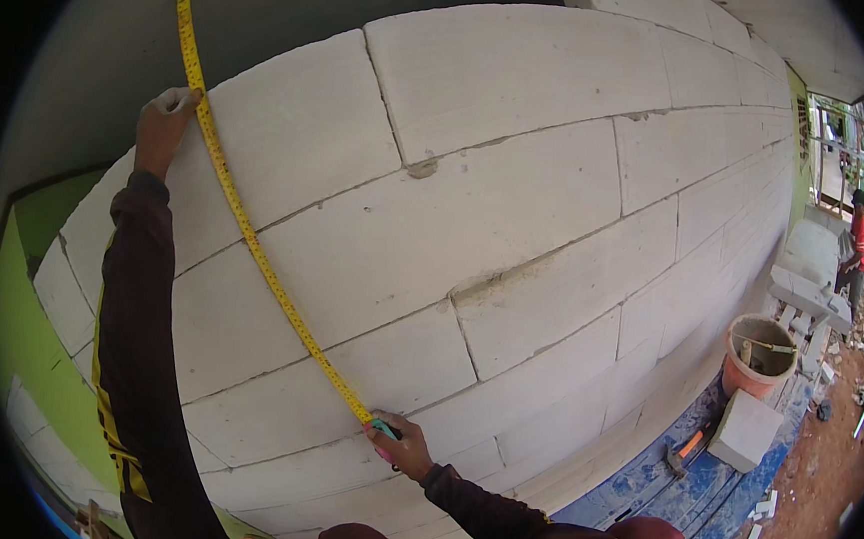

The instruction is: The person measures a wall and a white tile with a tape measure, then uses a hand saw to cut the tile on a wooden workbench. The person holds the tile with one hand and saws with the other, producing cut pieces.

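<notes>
A wall of large pale blocks (517,200) with thin mortar joints fills most of the view. Across its face runs the yellow blade of a tape measure (269,276), slanting from upper left to lower middle. My left hand (164,129), high at the wall's top edge, pinches the blade between thumb and fingers. Beyond that hand, the blade's free end sticks up past the top blocks. Lower down, my right hand (406,444) is closed around the tape's case, of which teal and pink parts show. Dark sleeves cover both my arms.
On a blue sheet (611,497) at the wall's foot stand an orange bucket (742,376) and a loose block (747,432). A hammer (680,453) lies beside them. Rubble litters the dirt at right. A person in red (859,244) stands farther off.
</notes>
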